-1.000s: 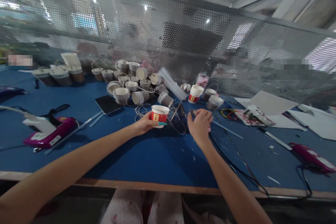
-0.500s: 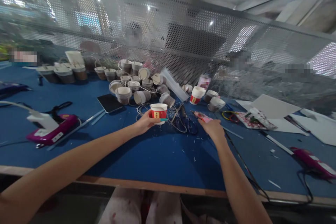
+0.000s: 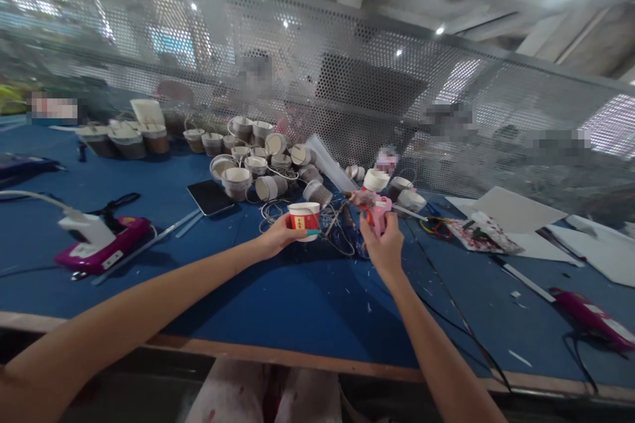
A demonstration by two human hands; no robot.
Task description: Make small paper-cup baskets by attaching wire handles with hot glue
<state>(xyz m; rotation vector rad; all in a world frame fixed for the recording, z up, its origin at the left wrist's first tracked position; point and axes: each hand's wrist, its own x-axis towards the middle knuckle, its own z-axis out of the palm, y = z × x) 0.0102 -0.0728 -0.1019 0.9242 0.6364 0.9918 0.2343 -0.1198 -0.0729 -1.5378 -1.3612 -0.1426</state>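
Note:
My left hand (image 3: 282, 235) is closed around a red and white paper cup (image 3: 304, 217), held upright above the blue table with its open rim upward. In my right hand (image 3: 383, 243) is a pink glue gun (image 3: 379, 211), raised off the table, its nozzle pointing left toward the cup without touching it. A white glue stick sticks out of the gun's back end. Behind the two hands lies a tangle of thin cord (image 3: 337, 228), partly hidden by the cup. A stack of white-rimmed paper cups (image 3: 376, 179) stands just beyond the gun.
Several grey cord-wrapped cups (image 3: 238, 182) are heaped toward the mesh partition (image 3: 297, 59). To the left are a dark phone (image 3: 210, 197) and a purple power strip (image 3: 103, 251) with a white plug. White sheets (image 3: 518, 205) and a second purple strip (image 3: 592, 318) lie on the right.
My right hand has lifted the glue gun from the table and turned it upright, nozzle toward the left. My left hand keeps the cup at nearly the same place.

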